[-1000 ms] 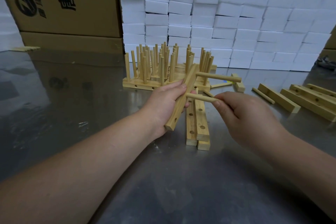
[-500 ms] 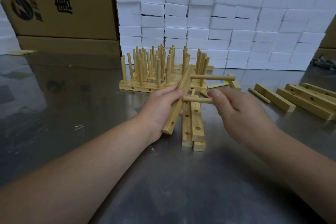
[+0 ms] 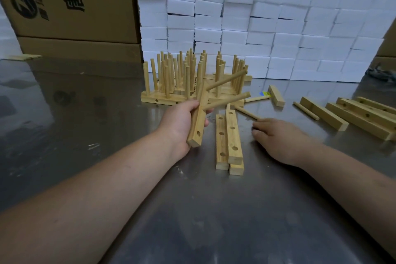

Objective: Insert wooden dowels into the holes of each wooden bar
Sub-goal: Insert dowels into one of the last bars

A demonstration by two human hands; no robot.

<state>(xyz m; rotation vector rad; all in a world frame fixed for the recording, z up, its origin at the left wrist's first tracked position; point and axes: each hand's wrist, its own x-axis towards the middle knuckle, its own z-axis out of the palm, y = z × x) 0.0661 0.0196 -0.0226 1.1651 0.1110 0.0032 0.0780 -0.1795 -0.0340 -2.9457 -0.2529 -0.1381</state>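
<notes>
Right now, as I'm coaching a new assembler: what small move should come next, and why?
Probably the right hand should pinch the loose dowel lying at its fingertips and carry it to the bar that the left hand grips: two dowels stand in that bar, but the hole near its lower end is empty.

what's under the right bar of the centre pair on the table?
A lower bar: only its near end pokes out beneath the right bar. The rest of it, holes included, is covered.
</notes>
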